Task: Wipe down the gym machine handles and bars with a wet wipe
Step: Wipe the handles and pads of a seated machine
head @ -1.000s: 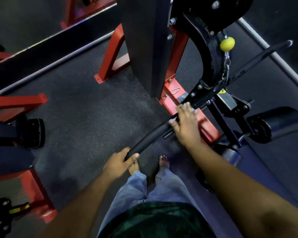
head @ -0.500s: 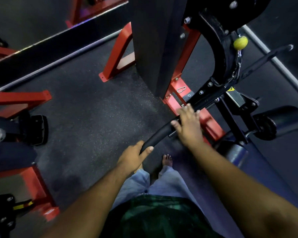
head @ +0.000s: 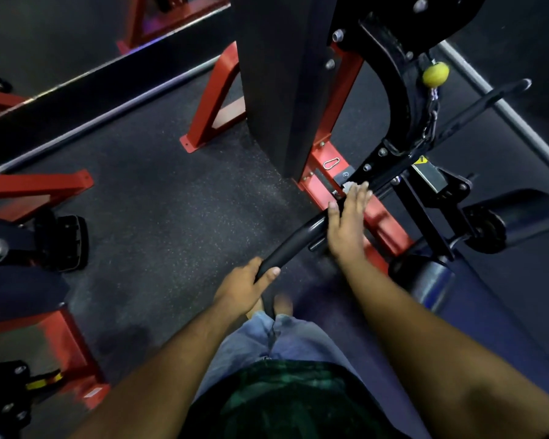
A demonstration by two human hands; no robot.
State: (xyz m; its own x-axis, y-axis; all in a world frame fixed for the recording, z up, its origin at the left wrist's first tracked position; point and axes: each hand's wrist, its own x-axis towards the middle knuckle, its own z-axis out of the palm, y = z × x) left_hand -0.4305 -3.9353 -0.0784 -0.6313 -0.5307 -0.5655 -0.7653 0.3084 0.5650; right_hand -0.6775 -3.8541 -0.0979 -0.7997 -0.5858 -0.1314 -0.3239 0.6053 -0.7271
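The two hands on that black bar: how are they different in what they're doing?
The left hand grips the near end of the black bar, fingers and thumb curled round it; the right hand lies farther up the bar with fingers stretched out flat. A scrap of white wet wipe peeks out at the right hand's fingertips; no wipe shows at the left hand. Both are bare and touch the same bar.

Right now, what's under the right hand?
The right hand lies flat on the black bar, fingers straight. A white scrap, likely the wet wipe, shows at the fingertips; the rest is covered by the palm. The left hand grips the bar's near end.
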